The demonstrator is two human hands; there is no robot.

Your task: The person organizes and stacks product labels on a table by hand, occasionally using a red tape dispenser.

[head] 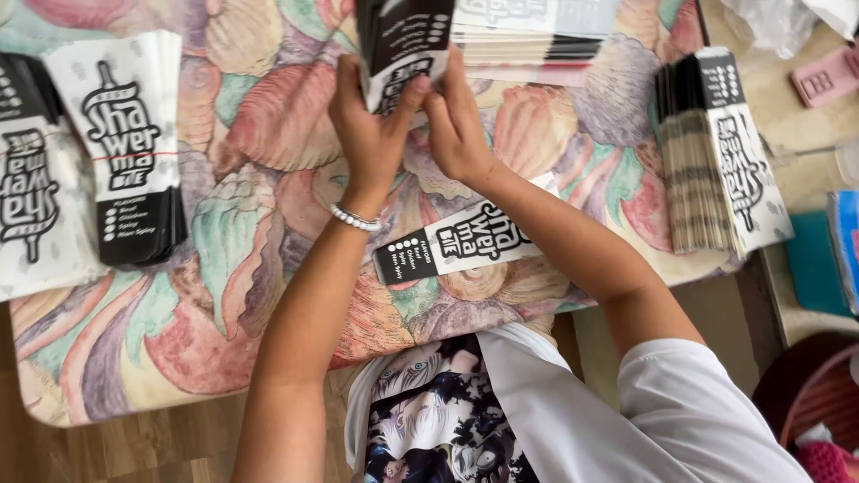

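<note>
Paper sleeves (400, 49), black and white and flat, are held as a small bundle at the top middle of the table, between both hands. Their long axis runs away from the person, and the far end is cut off by the top edge of the view. The left hand (371, 125) pinches the bundle's near end, thumb pressed on its face. The right hand (456, 125) has its fingers pressed to the same end; how much it grips is hidden by the knuckles. Just below the hands one single sleeve (461, 241) lies flat on the shell-patterned cloth (268, 134), long axis nearly across, tilted up to the right. A stack (716, 152) lies to the right, another stack (130, 143) to the left.
</note>
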